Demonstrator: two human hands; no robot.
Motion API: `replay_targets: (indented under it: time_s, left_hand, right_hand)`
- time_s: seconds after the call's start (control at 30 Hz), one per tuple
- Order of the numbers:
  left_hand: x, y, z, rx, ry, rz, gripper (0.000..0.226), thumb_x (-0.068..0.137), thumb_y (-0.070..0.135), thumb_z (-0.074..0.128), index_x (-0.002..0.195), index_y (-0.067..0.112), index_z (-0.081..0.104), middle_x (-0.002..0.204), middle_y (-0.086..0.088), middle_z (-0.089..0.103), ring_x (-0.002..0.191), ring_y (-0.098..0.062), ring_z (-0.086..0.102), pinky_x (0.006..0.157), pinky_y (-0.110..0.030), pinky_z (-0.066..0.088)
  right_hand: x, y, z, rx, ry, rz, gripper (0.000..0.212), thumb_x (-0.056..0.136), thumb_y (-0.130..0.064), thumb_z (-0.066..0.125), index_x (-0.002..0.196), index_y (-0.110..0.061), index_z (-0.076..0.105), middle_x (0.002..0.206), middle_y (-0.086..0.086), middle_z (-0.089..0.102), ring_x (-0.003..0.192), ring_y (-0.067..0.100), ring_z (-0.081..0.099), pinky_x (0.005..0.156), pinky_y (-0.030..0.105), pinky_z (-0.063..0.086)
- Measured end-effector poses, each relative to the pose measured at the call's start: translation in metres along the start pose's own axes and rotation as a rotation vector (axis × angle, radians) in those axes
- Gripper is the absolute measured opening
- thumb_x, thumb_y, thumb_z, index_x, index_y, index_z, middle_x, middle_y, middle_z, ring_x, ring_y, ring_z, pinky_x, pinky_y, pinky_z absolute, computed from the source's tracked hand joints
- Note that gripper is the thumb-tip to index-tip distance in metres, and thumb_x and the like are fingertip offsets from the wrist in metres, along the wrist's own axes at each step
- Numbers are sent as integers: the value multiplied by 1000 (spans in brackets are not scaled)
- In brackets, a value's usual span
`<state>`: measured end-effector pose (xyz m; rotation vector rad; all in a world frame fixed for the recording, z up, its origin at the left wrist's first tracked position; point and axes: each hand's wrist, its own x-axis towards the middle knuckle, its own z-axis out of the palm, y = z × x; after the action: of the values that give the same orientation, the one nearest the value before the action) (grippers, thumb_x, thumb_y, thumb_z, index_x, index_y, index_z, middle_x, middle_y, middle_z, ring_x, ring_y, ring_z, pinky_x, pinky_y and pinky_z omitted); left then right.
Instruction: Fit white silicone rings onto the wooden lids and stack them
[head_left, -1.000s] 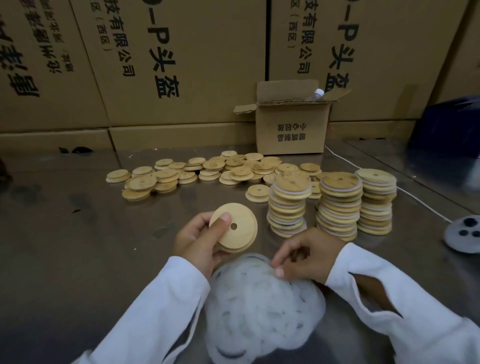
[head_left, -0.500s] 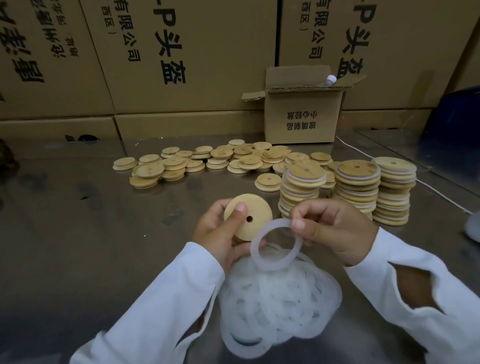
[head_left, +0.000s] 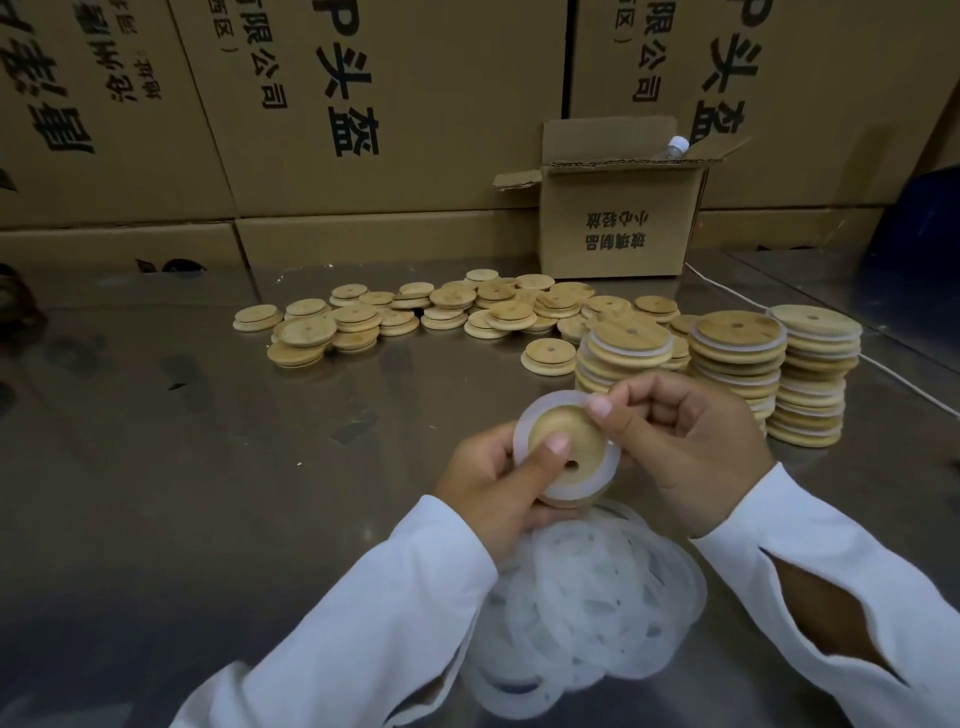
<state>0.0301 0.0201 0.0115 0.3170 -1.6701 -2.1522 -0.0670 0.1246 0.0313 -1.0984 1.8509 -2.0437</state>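
Three stacks (head_left: 737, 358) of ringed lids stand on the bench (head_left: 156, 467), many bare lids (head_left: 447, 312) lie waiting behind, and above the ring pile (head_left: 587, 597) the left hand (head_left: 493, 483) grips one lid (head_left: 563, 441) while the fingers of the right hand (head_left: 685, 441) pinch a ring (head_left: 523, 423) nearly seated round it.

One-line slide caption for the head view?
The left hand holds a wooden lid while the right hand fits a white silicone ring onto it, above the ring pile.
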Motion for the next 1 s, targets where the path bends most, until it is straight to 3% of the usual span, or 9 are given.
replay_targets:
  time_s: [0.2, 0.37, 0.5, 1.0]
  left_hand:
    - [-1, -3, 0, 17, -18, 53, 13, 88, 13, 51, 92, 11, 64, 73, 2, 72, 73, -12, 70, 60, -23, 56]
    - [0, -3, -2, 51, -13, 69, 13, 88, 12, 52, 92, 12, 64, 75, 2, 72, 74, -12, 70, 61, -24, 57]
    - [1, -1, -3, 36, -34, 62, 15, 86, 13, 52, 94, 12, 65, 79, 0, 71, 76, -13, 70, 63, -23, 57]
    - [3, 4, -5, -70, -17, -7, 16, 89, 11, 50, 92, 9, 65, 84, -9, 71, 75, -17, 70, 60, -23, 56]
  right_hand:
    - [2, 2, -3, 23, -58, 12, 20, 55, -35, 65, 66, -18, 65, 54, -4, 62, 51, 2, 54, 52, 12, 45]
    - [3, 5, -4, 19, -58, 34, 3, 70, -18, 65, 67, -16, 65, 52, -5, 61, 48, 1, 53, 50, 12, 45]
    - [4, 8, -5, 16, -24, 54, 12, 77, -8, 63, 67, -13, 64, 48, -4, 59, 44, 3, 49, 49, 12, 43]
    - [4, 5, -5, -19, -51, 25, 14, 80, -7, 59, 68, -14, 62, 56, -5, 60, 50, 3, 54, 53, 14, 48]
